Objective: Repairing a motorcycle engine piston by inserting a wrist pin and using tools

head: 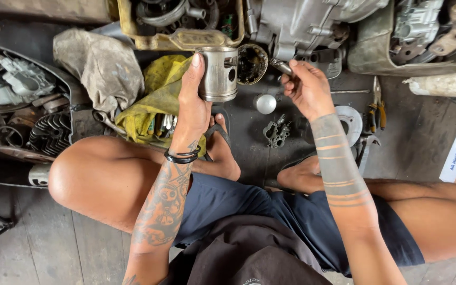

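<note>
My left hand [193, 103] holds a grey metal piston [218, 74] upright, fingers wrapped round its left side, its side pin hole facing right. My right hand [307, 87] is closed on a short shiny metal pin [281, 66], held just right of the piston at about the level of the hole, not touching it. Behind the piston lies a dirty round tin [253, 63]. I sit cross-legged on the floor, knees out to both sides.
A yellow rag [157, 89] with small tools and a grey cloth [98, 63] lie left. A tray of engine parts [22, 105] is far left, an engine casing [302, 24] ahead. Pliers [377, 108], a small metal dome [265, 103] and clips [276, 133] lie on the floor.
</note>
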